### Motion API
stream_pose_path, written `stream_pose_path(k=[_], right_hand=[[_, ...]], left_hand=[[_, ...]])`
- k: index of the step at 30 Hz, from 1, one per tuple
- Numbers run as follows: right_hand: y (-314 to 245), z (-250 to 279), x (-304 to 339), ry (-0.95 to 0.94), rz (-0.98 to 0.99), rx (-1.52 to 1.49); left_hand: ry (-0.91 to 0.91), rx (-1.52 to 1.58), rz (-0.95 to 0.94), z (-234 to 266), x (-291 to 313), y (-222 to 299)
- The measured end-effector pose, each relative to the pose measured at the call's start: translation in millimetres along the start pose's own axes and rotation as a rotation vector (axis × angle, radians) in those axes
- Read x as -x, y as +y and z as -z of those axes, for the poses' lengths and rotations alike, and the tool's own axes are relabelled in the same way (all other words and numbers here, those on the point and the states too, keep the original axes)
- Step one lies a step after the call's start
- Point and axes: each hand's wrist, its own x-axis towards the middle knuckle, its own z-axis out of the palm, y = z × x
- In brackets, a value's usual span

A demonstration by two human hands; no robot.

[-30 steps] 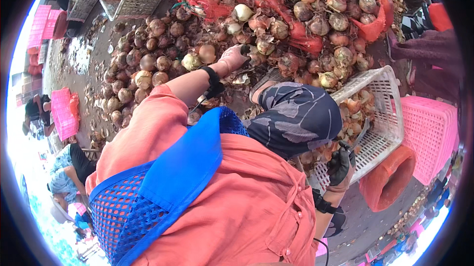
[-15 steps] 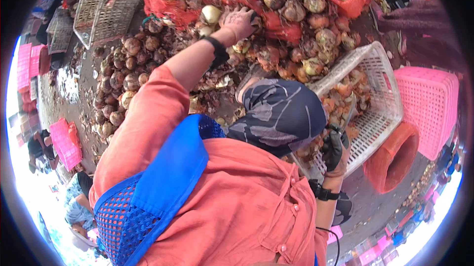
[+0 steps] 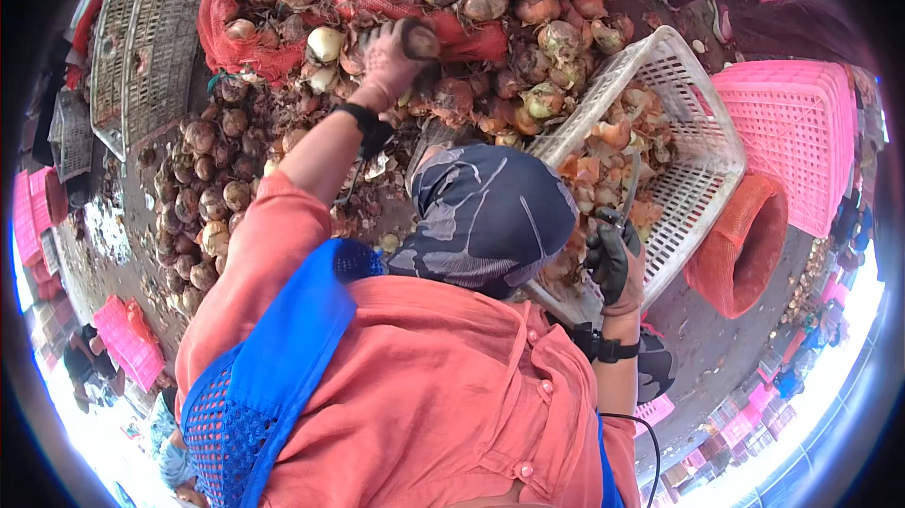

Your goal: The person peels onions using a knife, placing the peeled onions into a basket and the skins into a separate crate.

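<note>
My left hand reaches forward to the onion heap, its fingers closed around a brownish onion. Just left of it sits a pale peeled-looking onion. The red mesh sack lies open under and around the heap. Near my right knee, my right hand, in a dark-fingered glove, grips a slim knife whose thin grey blade points up. Its handle is mostly hidden by the fingers. Beside that hand a tilted white plastic crate holds loose onion skins.
Several brown onions are piled on the ground to the left, near a dirty white crate. Stacked pink baskets and a rolled red mesh sack stand right of the white crate. Other people are at the left edge.
The whole view has shifted, so the heap and crates appear farther left and higher. An onion now shows plainly in my left hand's fingers. My right hand still holds the knife by the crate.
</note>
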Motion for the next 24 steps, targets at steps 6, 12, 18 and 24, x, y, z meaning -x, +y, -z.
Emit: stream_pose_path(k=[6,12,18,24], right_hand=[[0,0,2,0.001,0.019,0.056],[-5,-1,3,-0.023,-0.013,0.143],[0,-7,0,-0.029,-0.039,0.061],[7,-7,-5,-0.07,-0.055,0.055]], left_hand=[[0.145,0.149,-0.413,2,10,46],[0.167,-0.237,0.463,16,-4,-97],[0.005,0.003,0.608,22,-36,-134],[0.042,1.229,0.519,-36,2,-94]])
